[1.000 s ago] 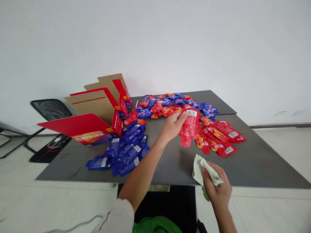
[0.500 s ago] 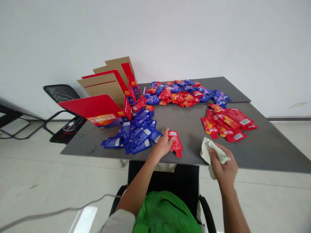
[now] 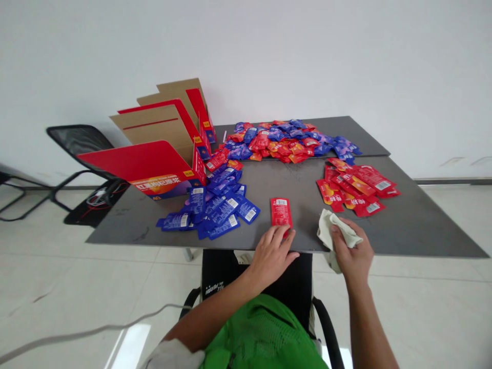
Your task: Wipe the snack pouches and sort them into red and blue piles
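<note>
**Resting the left hand (image 3: 271, 259) on a red sachet (image 3: 281, 211)**

I have the left hand's grip spread flat, its fingers over the sachet's lower end, not pinching. The sachet lies alone on the tabletop (image 3: 303, 179), near the front edge, at 12 o'clock from that hand. The right hand (image 3: 352, 254) is pressed together on a crumpled cloth (image 3: 337, 230), which sits near the sachet at its 3 o'clock. From the sachet, blue sachets (image 3: 215, 210) spread at 9 o'clock, red sachets (image 3: 355, 187) at 2 o'clock, and a mixed heap (image 3: 280, 139) at 12 o'clock. A red cardboard carton (image 3: 154, 164) stands open at 10 o'clock, just beside the blue sachets.
</note>
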`<action>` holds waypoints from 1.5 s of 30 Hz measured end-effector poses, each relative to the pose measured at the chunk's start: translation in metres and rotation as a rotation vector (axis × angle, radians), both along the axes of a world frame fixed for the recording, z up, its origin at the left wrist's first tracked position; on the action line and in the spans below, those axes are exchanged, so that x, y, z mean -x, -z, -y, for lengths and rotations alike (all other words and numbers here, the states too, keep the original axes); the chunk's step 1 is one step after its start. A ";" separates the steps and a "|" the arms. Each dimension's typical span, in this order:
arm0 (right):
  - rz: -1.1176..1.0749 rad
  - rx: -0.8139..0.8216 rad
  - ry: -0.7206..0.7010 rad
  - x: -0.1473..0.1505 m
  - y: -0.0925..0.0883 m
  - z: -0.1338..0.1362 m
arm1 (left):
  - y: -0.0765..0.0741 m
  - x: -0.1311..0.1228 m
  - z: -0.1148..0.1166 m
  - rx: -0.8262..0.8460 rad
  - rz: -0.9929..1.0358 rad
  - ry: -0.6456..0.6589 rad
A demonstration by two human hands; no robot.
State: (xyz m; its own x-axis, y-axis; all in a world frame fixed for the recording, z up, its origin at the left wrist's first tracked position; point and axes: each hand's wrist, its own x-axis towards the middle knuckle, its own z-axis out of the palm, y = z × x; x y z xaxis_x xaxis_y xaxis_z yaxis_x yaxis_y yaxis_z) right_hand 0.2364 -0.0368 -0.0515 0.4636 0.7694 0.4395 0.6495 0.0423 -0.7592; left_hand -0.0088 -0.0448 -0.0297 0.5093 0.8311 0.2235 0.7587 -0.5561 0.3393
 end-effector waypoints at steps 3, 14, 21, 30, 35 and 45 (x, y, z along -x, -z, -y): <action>-0.018 0.025 0.010 0.000 0.001 0.001 | 0.012 0.004 -0.001 -0.063 -0.042 0.040; 0.213 -0.036 -0.445 0.013 -0.046 -0.042 | 0.037 0.018 0.000 -0.330 -0.001 0.081; 0.666 0.019 -1.075 0.052 -0.035 -0.087 | 0.038 0.017 -0.002 -0.298 0.093 0.057; 0.709 0.033 -0.849 0.041 -0.046 -0.184 | 0.041 0.018 -0.004 -0.270 0.118 0.063; 0.569 -0.160 -0.757 0.046 -0.069 -0.128 | 0.039 0.017 -0.003 -0.248 0.151 0.064; 0.676 0.084 -1.019 0.048 -0.028 -0.152 | 0.035 0.016 -0.004 -0.199 0.241 0.054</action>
State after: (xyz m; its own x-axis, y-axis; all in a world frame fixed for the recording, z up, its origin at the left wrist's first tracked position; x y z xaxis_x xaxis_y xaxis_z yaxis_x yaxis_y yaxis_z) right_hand 0.1887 0.1155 -0.0230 -0.6692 0.6843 0.2898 0.6123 0.7287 -0.3066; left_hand -0.0250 -0.0412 -0.0652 0.4639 0.7320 0.4990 0.6373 -0.6670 0.3860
